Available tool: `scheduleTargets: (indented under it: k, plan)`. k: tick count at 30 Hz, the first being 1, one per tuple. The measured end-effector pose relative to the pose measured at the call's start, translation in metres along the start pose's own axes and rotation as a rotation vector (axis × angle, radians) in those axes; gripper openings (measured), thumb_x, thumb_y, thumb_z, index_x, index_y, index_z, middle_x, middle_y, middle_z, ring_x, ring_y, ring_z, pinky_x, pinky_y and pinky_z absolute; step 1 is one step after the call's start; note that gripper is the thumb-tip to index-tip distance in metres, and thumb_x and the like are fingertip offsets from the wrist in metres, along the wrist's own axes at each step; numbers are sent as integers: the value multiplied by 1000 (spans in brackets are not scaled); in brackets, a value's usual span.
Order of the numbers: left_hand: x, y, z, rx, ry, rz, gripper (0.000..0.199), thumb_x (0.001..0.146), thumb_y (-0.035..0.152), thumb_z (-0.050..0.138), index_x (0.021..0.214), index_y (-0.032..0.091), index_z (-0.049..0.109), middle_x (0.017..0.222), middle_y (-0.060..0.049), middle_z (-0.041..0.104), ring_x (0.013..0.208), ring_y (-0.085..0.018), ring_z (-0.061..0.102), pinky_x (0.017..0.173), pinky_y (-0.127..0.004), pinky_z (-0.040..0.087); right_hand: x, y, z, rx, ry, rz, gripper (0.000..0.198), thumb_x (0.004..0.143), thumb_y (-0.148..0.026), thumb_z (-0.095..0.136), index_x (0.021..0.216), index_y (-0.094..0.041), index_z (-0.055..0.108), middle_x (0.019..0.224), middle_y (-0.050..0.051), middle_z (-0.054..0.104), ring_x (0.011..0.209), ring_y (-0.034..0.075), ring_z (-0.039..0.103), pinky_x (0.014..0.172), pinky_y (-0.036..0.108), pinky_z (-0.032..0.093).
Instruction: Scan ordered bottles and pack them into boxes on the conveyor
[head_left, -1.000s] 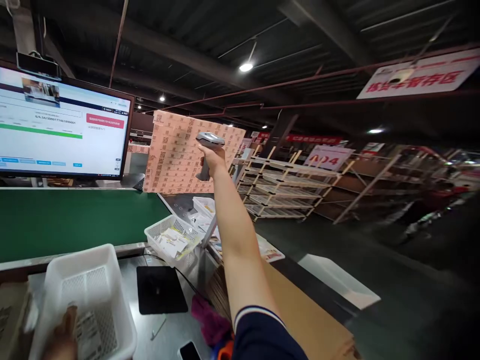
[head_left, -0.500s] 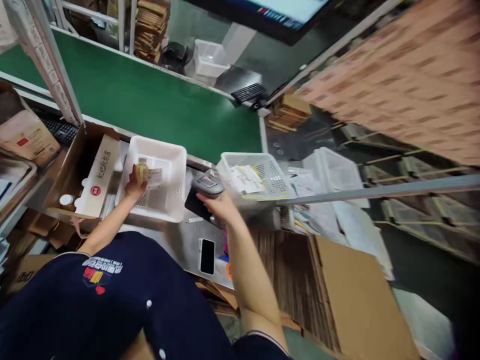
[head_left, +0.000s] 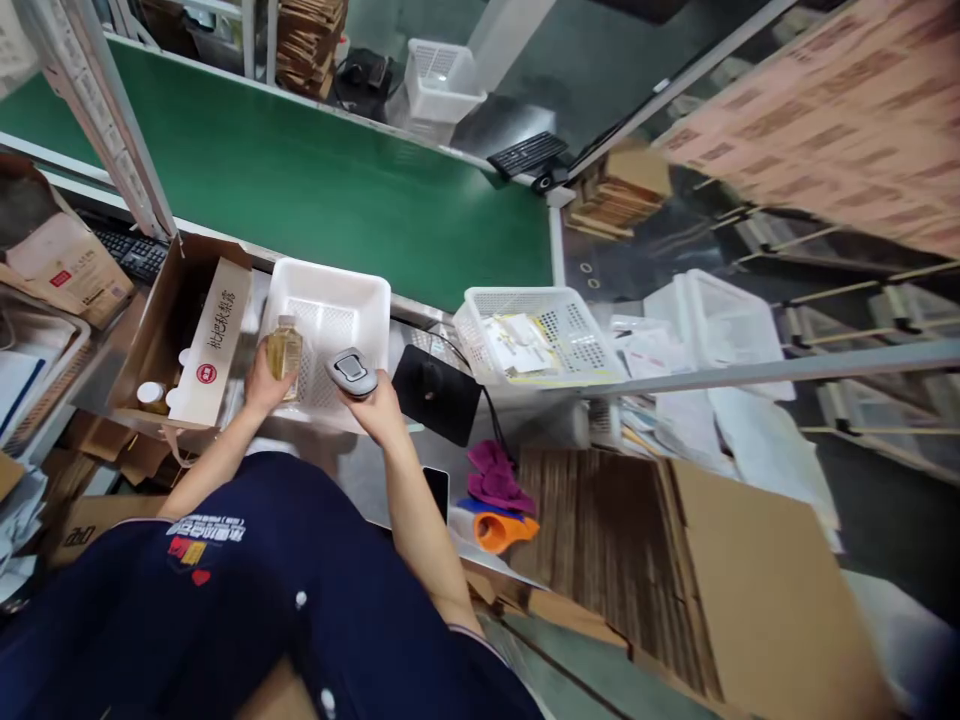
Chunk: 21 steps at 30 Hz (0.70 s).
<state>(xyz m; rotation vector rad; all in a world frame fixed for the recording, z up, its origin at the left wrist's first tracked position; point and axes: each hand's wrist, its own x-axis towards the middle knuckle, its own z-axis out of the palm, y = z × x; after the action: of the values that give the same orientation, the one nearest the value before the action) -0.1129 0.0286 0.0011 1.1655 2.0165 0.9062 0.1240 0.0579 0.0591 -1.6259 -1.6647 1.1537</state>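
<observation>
My left hand (head_left: 264, 384) is closed round a bottle of yellowish liquid (head_left: 285, 352), held upright over the left side of a white plastic basket (head_left: 377, 300). In my right hand (head_left: 379, 408) is a grey handheld barcode scanner (head_left: 352, 372), its head over the basket's front right part and facing toward the bottle. The fingers under the scanner are partly hidden. Right of this hand lies a black flat base (head_left: 450, 405) with a cable. A cardboard box (head_left: 142, 345) with white-capped bottles stands left of the basket.
Behind runs a green conveyor belt (head_left: 330, 210). A second white basket (head_left: 480, 325) holds papers. A phone (head_left: 437, 488), a purple cloth (head_left: 496, 478) and an orange tape dispenser (head_left: 502, 530) lie near the front edge. Flattened cartons (head_left: 600, 560) stand at the right.
My right hand has brought the scanner left, from above the black base to the basket. My left hand has raised the bottle and turned it upright. The view has shifted slightly.
</observation>
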Motion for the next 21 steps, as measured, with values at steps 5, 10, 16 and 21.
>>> scheduleTargets:
  k: [5, 10, 16, 21]
  plan:
    - [-1, 7, 3, 51, -13, -37, 98, 95, 29, 87, 175, 12, 32, 175, -27, 51, 159, -45, 56, 132, -60, 48, -32, -1, 14, -303, -122, -34, 40, 83, -36, 80, 120, -24, 70, 123, 11, 68, 117, 34, 71, 104, 50, 62]
    - [1, 0, 2, 21, 6, -1, 95, 95, 26, 87, 173, 8, 36, 172, -30, 53, 156, -41, 59, 132, -54, 47, -46, 8, 26, -372, -105, 31, 35, 89, -31, 73, 123, -23, 65, 128, 12, 64, 113, 33, 70, 97, 46, 61]
    - [0, -10, 3, 42, 45, 64, 97, 88, 29, 93, 170, 15, 44, 166, -25, 62, 149, -41, 66, 125, -57, 56, -54, 13, 32, -347, -88, -26, 39, 86, -30, 76, 123, -23, 65, 120, 9, 67, 112, 31, 69, 91, 39, 58]
    - [4, -13, 5, 63, 64, 80, 95, 87, 29, 94, 168, 16, 46, 163, -23, 65, 146, -40, 68, 124, -53, 58, -73, 8, 30, -363, -142, -50, 39, 90, -32, 75, 127, -22, 66, 121, 11, 67, 107, 31, 69, 86, 38, 56]
